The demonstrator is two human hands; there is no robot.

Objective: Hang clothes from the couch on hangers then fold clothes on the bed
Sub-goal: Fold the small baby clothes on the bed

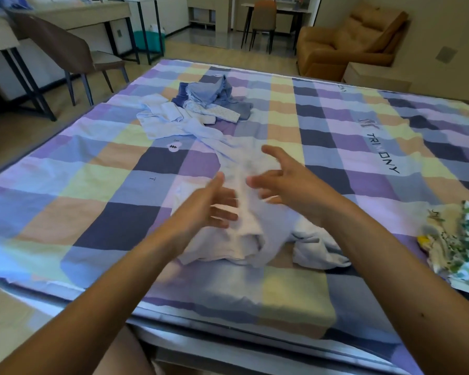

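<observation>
A pale blue garment (236, 239) lies crumpled near the front edge of the bed (92, 190), which has a checked cover. Both my hands hover just above it, fingers spread and holding nothing. My left hand (209, 204) is over its left part and my right hand (284, 182) over its upper middle. Another light blue garment (168, 119) stretches toward the far side. Behind it sits a heap of darker blue clothes (214, 96). A floral green and yellow cloth (455, 239) lies at the right edge of the bed.
A tan armchair (347, 41) stands past the bed at the back right. A brown chair (63, 55) and desks with black legs (144, 31) line the left side. Another chair (263, 20) stands at a table in the far middle.
</observation>
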